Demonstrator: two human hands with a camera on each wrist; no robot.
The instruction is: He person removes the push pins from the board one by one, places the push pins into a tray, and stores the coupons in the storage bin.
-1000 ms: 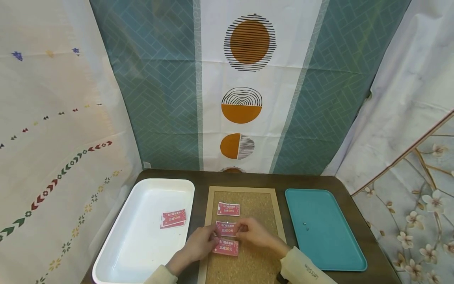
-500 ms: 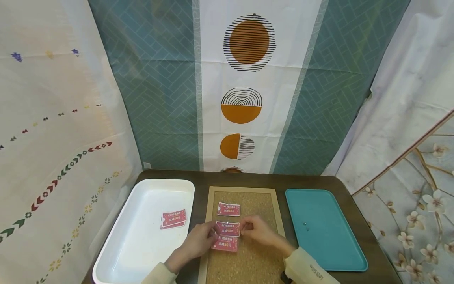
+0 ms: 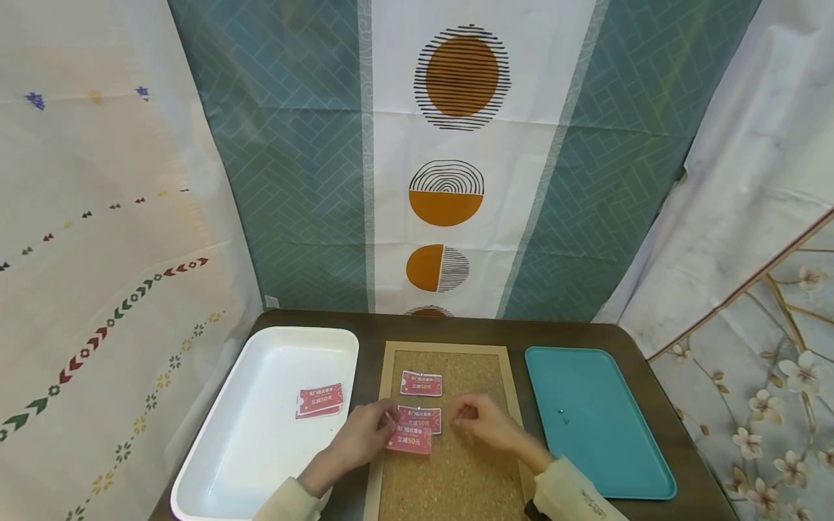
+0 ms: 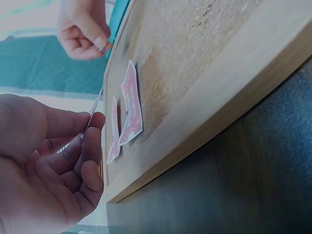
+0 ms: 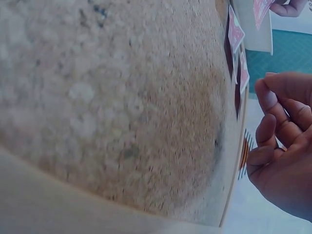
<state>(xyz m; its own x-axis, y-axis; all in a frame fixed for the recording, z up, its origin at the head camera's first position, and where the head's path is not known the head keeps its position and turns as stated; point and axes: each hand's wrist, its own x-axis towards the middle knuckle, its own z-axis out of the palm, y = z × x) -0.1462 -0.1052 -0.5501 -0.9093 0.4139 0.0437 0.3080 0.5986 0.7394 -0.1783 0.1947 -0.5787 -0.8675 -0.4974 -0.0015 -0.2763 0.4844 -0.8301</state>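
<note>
My left hand (image 3: 365, 433) pinches a pink paper coupon (image 3: 410, 439) by its left edge between thumb and fingers. The held coupon appears edge-on in the left wrist view, raised off the cork board (image 3: 469, 477). Two like coupons are fixed to the board: an upper coupon (image 3: 420, 384) and a lower coupon (image 3: 435, 420), which the held one partly overlaps in the head view. My right hand (image 3: 490, 425) is over the board to their right, thumb and forefinger together. A tiny shiny pin (image 4: 101, 49) shows at its fingertips in the left wrist view.
To the left is a white tray (image 3: 260, 427) with overlapping coupons (image 3: 319, 398) inside. A teal tray (image 3: 606, 434) stands at the right, bearing a few tiny pins (image 3: 563, 416). The board's wooden frame (image 3: 373, 492) rests on a dark table (image 3: 449, 325).
My right hand has drawn away to the right from the coupons. My left hand has shifted slightly left and up, bringing its coupon over the lower fixed one in the head view.
</note>
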